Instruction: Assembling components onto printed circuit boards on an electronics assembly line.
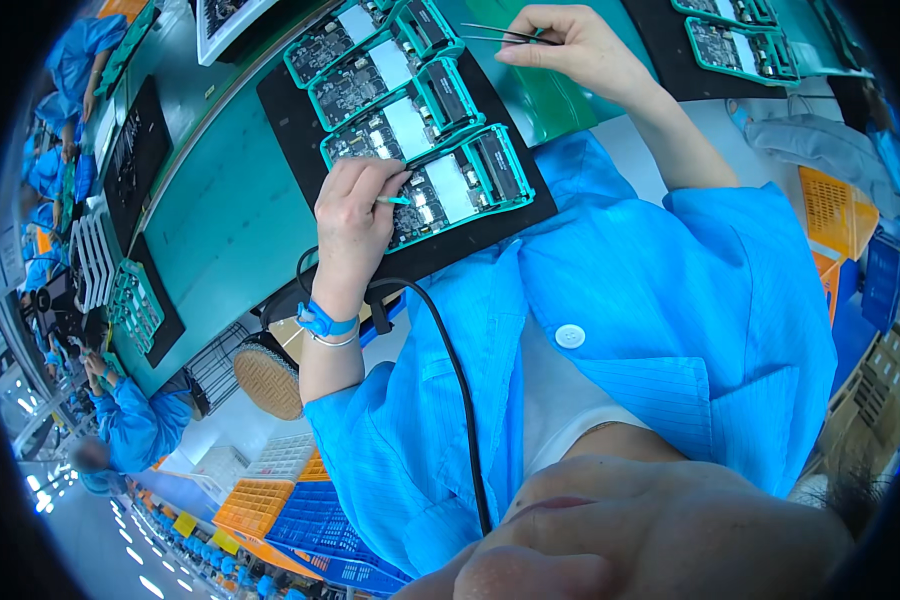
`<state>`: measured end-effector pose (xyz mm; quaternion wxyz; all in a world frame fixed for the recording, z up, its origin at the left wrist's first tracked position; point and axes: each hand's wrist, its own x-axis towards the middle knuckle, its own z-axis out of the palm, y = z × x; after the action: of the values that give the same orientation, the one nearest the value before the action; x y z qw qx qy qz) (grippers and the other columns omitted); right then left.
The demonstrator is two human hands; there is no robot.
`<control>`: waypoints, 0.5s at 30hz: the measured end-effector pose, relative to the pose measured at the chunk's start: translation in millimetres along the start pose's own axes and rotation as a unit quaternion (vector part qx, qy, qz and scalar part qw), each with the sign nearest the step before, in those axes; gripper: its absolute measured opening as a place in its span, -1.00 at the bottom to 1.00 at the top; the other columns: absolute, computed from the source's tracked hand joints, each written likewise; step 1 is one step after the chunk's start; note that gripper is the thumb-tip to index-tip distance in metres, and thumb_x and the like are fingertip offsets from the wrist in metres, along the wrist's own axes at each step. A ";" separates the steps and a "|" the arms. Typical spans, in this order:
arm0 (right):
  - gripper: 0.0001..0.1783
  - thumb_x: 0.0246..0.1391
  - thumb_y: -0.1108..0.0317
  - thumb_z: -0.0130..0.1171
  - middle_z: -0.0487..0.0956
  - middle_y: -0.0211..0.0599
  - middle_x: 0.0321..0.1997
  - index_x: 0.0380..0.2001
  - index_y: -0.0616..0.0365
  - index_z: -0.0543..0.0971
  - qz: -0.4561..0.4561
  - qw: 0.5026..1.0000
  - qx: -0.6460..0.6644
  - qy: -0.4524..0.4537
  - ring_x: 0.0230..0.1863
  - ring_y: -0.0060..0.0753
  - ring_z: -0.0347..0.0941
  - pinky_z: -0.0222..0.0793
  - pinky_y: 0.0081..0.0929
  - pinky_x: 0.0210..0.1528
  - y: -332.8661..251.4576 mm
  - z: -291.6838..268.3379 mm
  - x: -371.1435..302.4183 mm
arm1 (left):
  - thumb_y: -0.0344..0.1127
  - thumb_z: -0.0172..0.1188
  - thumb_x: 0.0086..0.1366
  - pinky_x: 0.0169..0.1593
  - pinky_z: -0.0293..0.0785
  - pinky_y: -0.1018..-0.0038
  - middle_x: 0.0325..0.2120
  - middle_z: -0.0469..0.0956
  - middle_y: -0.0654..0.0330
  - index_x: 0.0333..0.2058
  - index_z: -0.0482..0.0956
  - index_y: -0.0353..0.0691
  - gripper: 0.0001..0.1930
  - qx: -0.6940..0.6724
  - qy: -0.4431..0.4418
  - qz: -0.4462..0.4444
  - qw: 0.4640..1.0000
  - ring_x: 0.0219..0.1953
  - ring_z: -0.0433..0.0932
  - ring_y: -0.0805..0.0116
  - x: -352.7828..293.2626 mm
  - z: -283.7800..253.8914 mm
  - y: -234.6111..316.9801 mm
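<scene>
The left hand [355, 215] is closed around a small teal tool [394, 200], its tip resting on the nearest circuit board [460, 185], which lies in a teal frame on the black mat [300, 110]. The right hand [575, 45], farther to the right, pinches thin tweezers [505, 33] above the green bench [230, 210]. I judge that work on this near board is in progress; the next move needs a steady tool tip and the tweezers brought over to the board.

L hand [353, 215] pinched; R hand [570, 45] pinched
</scene>
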<state>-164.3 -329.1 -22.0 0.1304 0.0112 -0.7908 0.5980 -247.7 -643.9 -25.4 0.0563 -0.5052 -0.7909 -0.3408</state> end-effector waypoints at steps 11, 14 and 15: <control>-0.79 0.14 0.34 0.40 0.60 -0.48 -0.43 -0.32 0.22 0.58 0.108 0.979 0.153 -0.079 -0.38 -0.76 0.43 0.32 -0.65 -0.36 -12.5 42.8 -57.3 | -0.53 0.40 0.07 -0.26 0.51 0.32 -0.43 0.57 0.17 -0.40 0.62 -0.25 -0.87 0.026 0.029 -0.003 0.999 -0.32 0.56 0.17 -4.2 6.8 -0.7; -0.80 0.17 0.34 0.36 0.59 -0.49 -0.43 -0.31 0.25 0.59 0.147 0.972 0.150 -0.107 -0.40 -0.77 0.40 0.30 -0.65 -0.36 -14.6 51.5 -71.5 | -0.53 0.39 0.07 -0.27 0.51 0.32 -0.43 0.56 0.18 -0.41 0.62 -0.24 -0.87 0.040 0.019 0.024 0.999 -0.32 0.56 0.17 -1.7 6.7 -3.3; -0.78 0.20 0.30 0.34 0.59 -0.50 -0.43 -0.29 0.27 0.62 0.153 0.970 0.149 -0.113 -0.40 -0.78 0.38 0.30 -0.65 -0.36 -21.9 54.3 -72.0 | -0.53 0.39 0.07 -0.27 0.51 0.32 -0.43 0.56 0.18 -0.41 0.62 -0.24 -0.87 0.041 0.020 0.024 0.999 -0.32 0.56 0.17 -2.7 6.1 -3.8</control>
<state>-101.5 -396.7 -30.9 -0.0562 -0.0226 -0.6949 0.7165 -248.0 -643.4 -33.0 0.1009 -0.5144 -0.7906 -0.3165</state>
